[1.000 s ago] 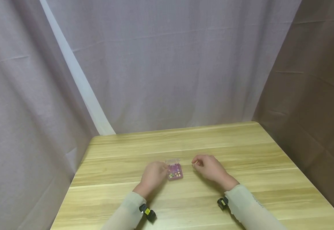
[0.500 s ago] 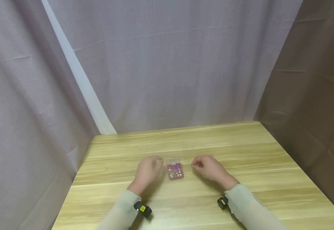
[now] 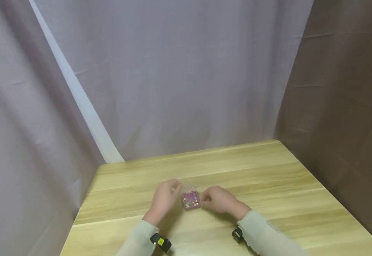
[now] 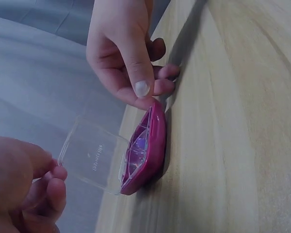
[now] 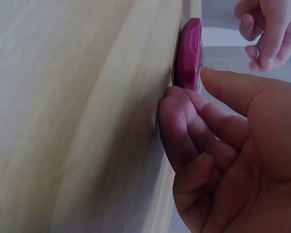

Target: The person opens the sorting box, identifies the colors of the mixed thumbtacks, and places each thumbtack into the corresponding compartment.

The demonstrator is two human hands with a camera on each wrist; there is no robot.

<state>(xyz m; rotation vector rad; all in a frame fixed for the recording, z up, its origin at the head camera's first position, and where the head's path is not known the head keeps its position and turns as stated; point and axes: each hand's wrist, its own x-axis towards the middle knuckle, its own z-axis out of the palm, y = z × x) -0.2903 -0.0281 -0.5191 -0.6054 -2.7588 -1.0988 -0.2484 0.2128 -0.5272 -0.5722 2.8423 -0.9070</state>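
A small magenta pill case [image 3: 191, 196] with inner compartments lies on the table, its clear lid [image 4: 89, 155] swung up. Several small yellowish and green pieces [image 3: 188, 204] sit inside. My right hand [image 3: 221, 200] is at the case's right edge. In the right wrist view its thumb [image 5: 233, 90] meets the rim while the fingers touch the side, pinching the edge. To the left, my left hand [image 3: 165, 199] hovers beside the lid, fingers loosely bent and holding nothing visible. Whether its fingertips touch the lid I cannot tell.
The wooden table [image 3: 237, 160] runs back to a grey curtain [image 3: 173, 89]. A brown curtain [image 3: 342, 106] hangs on the right side. Each sleeve carries a black wrist camera, one left [image 3: 161, 242] and one right [image 3: 237, 234].
The left hand has drawn back leftward from inside the case to beside the lid. My right hand has moved left and now meets the case's edge. The head view has shifted a little.
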